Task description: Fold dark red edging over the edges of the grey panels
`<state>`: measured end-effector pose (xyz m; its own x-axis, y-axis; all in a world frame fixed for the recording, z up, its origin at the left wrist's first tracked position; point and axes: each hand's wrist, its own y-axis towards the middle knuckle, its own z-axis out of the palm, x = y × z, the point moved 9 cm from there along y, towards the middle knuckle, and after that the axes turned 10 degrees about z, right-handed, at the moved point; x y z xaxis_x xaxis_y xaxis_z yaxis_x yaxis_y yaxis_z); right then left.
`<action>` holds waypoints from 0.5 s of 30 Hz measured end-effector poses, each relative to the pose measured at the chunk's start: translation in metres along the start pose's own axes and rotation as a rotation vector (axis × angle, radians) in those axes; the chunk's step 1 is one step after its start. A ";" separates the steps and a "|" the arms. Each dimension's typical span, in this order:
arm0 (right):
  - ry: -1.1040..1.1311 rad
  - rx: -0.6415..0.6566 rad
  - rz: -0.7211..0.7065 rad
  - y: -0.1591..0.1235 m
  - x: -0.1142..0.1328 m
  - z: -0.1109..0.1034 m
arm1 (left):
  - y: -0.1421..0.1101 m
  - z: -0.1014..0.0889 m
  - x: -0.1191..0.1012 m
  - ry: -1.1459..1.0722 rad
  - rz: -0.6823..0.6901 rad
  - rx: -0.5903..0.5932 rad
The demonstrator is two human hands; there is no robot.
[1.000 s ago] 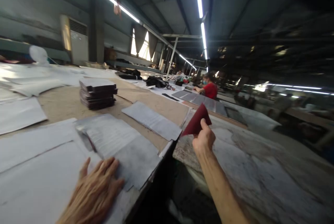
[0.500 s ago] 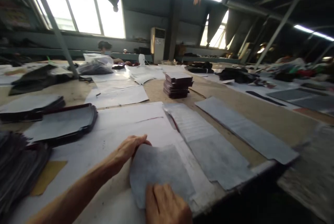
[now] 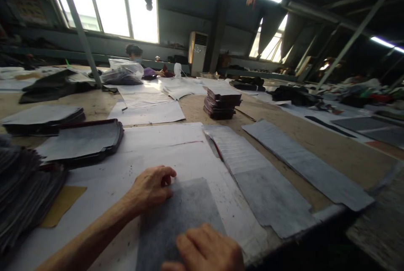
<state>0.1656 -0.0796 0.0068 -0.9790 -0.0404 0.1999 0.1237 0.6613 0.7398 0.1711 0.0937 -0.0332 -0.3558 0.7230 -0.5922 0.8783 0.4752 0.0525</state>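
A flat grey fabric piece (image 3: 186, 208) lies before me on the white sheet, its lower part running out of view. My left hand (image 3: 151, 189) is at its upper left corner, fingers loosely bent, with a gap between index finger and thumb. Over the lower right of the piece is my right hand (image 3: 206, 248), fingers slightly bent and thumb apart; the palm side is hidden. Right of both hands lies a long pale grey fabric strip (image 3: 252, 174), with a second grey strip (image 3: 303, 161) beyond it.
Left stand a thick stack of dark pieces (image 3: 25, 191), a dark-edged stack (image 3: 85, 138) and a yellowish piece (image 3: 63, 205). A maroon-edged stack (image 3: 221, 104) stands farther back. The table edge (image 3: 284, 241) drops off at lower right. A person (image 3: 134, 54) is far behind.
The grey piece, earlier raised at its left edge by my left hand, now lies flatter and looks darker. My left hand's fingers have come apart; my right hand has shifted slightly right.
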 end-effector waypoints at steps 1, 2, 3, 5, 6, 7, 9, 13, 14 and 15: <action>0.047 0.018 0.041 0.004 -0.012 -0.007 | 0.000 0.000 -0.001 0.011 0.014 -0.002; 0.074 0.034 0.092 0.009 -0.025 -0.012 | 0.000 0.000 -0.002 0.021 0.027 -0.004; 0.082 0.050 0.143 0.013 -0.038 -0.014 | 0.001 0.000 -0.004 0.029 0.036 -0.006; 0.062 0.072 0.226 0.022 -0.061 -0.013 | 0.001 0.000 -0.006 0.040 0.050 -0.015; 0.040 0.085 0.245 0.027 -0.069 -0.010 | 0.001 0.000 -0.008 0.041 0.055 -0.021; 0.015 0.103 0.252 0.032 -0.075 -0.006 | 0.000 0.001 -0.009 0.039 0.062 -0.029; -0.018 0.155 0.233 0.043 -0.082 0.005 | -0.001 0.003 -0.012 0.028 0.073 -0.043; -0.053 0.305 0.136 0.058 -0.084 0.027 | -0.006 0.003 -0.016 -0.006 0.149 -0.135; -0.059 0.338 0.115 0.060 -0.084 0.031 | -0.007 0.002 -0.018 -0.011 0.181 -0.167; -0.064 0.364 0.097 0.060 -0.085 0.034 | -0.008 0.002 -0.020 -0.015 0.212 -0.193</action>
<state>0.2505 -0.0106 0.0125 -0.9750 0.0749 0.2090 0.1622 0.8832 0.4401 0.1711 0.0746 -0.0233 -0.1648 0.8095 -0.5635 0.8549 0.4021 0.3277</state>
